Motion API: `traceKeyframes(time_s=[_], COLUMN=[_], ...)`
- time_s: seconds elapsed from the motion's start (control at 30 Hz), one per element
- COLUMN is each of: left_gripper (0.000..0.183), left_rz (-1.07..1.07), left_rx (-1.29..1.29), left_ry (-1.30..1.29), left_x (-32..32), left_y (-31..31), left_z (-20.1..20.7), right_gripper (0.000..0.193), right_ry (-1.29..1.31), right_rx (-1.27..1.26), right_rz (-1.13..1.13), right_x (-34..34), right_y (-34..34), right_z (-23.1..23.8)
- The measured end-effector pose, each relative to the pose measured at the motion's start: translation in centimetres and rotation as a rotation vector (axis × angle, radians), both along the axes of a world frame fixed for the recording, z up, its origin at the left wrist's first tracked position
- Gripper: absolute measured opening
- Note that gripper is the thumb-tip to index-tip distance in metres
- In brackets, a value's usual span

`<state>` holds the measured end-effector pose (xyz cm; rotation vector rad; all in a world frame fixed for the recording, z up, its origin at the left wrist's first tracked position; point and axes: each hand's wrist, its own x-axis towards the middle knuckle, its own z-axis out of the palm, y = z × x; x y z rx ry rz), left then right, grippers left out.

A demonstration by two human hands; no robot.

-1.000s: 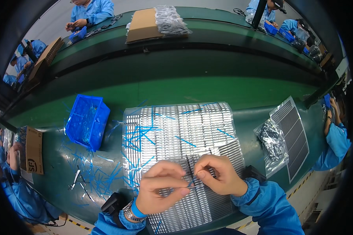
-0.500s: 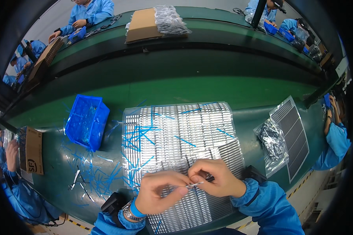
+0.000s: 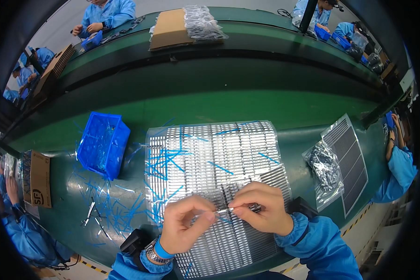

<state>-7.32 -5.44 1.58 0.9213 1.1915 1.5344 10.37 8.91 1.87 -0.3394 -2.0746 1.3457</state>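
Between my two hands, over a plastic-covered sheet [image 3: 210, 154] of silvery strips in rows, a thin silvery strip [image 3: 224, 211] stretches level. My left hand [image 3: 185, 224] pinches its left end between thumb and finger. On the right end, the thumb and finger of my right hand [image 3: 263, 207] are closed; a small dark piece shows behind those fingers. Several thin blue strips [image 3: 220, 168] lie scattered over the sheet, thickest along its left side. What the small strip consists of is too fine to make out.
Left of the sheet stands a blue bin [image 3: 119, 149], with loose blue strips [image 3: 121, 214] below it. A clear bag of silvery pieces [image 3: 324, 168] lies on another striped sheet [image 3: 352, 163] at right. A cardboard box [image 3: 41, 179] sits far left. Co-workers occupy the surrounding benches.
My hands have drawn slightly apart and my right hand has shifted right and up, so more of the strip shows, now nearly level. At far left, a co-worker's hand has moved.
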Motion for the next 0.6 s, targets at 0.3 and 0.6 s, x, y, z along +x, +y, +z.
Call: traceKeyframes(time_s=[0.3, 0.6], left_gripper=[0.007, 0.011], left_rz=[-0.017, 0.025], left_rx=[-0.016, 0.001], left_ry=[-0.006, 0.051], left_x=[-0.09, 0.31], left_y=[0.04, 0.33], left_z=[-0.09, 0.15], right_gripper=[0.017, 0.015], right_ry=[-0.029, -0.055], right_rx=[0.038, 0.076], right_rz=[-0.050, -0.095], right_x=[-0.07, -0.20], right_y=[-0.09, -0.26], right_z=[0.24, 0.37])
